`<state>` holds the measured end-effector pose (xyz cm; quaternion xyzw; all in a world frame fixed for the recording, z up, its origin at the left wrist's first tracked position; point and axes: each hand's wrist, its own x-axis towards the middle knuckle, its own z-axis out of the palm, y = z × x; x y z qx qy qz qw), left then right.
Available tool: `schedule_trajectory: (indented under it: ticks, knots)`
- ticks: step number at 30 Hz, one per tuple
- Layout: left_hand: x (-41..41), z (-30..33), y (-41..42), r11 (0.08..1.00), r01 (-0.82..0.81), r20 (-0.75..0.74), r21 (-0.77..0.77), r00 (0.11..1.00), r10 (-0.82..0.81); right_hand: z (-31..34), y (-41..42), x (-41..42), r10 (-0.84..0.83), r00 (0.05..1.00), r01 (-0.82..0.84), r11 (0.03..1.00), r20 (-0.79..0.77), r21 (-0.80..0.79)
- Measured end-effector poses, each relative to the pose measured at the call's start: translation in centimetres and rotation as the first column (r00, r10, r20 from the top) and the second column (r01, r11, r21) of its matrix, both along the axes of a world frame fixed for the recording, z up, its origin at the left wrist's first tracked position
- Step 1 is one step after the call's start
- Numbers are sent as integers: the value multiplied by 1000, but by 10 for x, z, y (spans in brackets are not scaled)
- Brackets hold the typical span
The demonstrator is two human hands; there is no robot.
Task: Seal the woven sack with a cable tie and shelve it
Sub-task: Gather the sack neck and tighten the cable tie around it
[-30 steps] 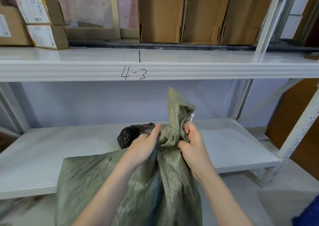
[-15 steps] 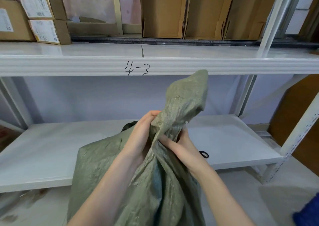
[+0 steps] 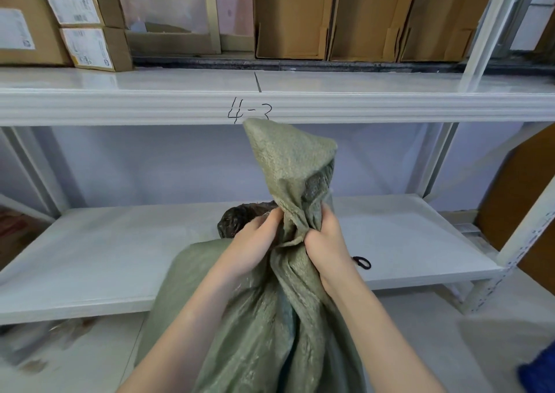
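An olive-green woven sack [image 3: 270, 326] stands in front of the lower white shelf [image 3: 105, 260], its gathered mouth [image 3: 291, 164] sticking up. My left hand [image 3: 255, 239] grips the bunched neck from the left. My right hand [image 3: 324, 239] clamps the same neck from the right. A black plastic bag [image 3: 240, 218] shows behind my left hand, at the sack's top. No cable tie can be made out now. A small black loop [image 3: 362, 263] lies on the lower shelf right of my right wrist.
The upper shelf beam [image 3: 120, 107], marked "4-3", runs just above the sack's tip. Labelled cardboard boxes [image 3: 87, 26] sit at upper left, and flat cartons [image 3: 360, 17] stand at upper right. A white upright post [image 3: 522, 242] stands at the right.
A white tie end showed by my right fingers one second ago and is now hidden. The sack's mouth has risen and spread. Both hands have kept hold of the neck.
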<state>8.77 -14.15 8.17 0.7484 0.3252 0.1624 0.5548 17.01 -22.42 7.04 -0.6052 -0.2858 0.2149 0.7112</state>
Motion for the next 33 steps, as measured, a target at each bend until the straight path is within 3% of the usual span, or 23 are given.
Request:
schedule_trajectory:
  ticks: [3,6,9,12,14,16,19,22,25,27,30,33]
  knots:
    - [1,5,-3,996,-86,201,-22,976,89,3,0,0,-22,1000,23,999,19,-26]
    - [1,8,1,976,-189,419,-107,882,217,4,-1,2,-25,998,31,994,54,-109]
    - [0,12,5,965,-141,574,-222,781,246,7,-7,2,76,997,-76,962,-9,-262]
    - [-4,15,9,904,-21,612,-426,730,305,6,-10,3,163,980,-191,930,-112,-314]
    - [-8,16,8,823,97,589,-559,745,313,2,-8,3,191,970,-226,937,-151,-265]
    - [-9,14,4,810,94,512,-579,815,272,-2,-1,2,188,967,-216,962,-170,-165]
    - [-6,3,7,920,-159,443,-359,838,318,-4,5,-3,143,981,-155,985,-132,-80]
    - [-13,-5,24,922,-385,392,-34,844,366,-7,7,-3,102,987,-111,992,-124,-64]
    - [-20,-23,48,930,-350,95,116,935,340,-7,5,0,99,986,-107,993,-136,-51]
    - [-22,-45,61,951,-274,-139,145,946,293,-6,4,1,103,981,-108,994,-163,-25]
    - [-26,-45,53,981,-179,-190,-77,968,162,-8,5,3,94,979,-101,995,-179,-27]
    - [-30,-30,46,930,2,-2,-369,1000,-3,-7,7,3,76,983,-84,996,-166,-41]
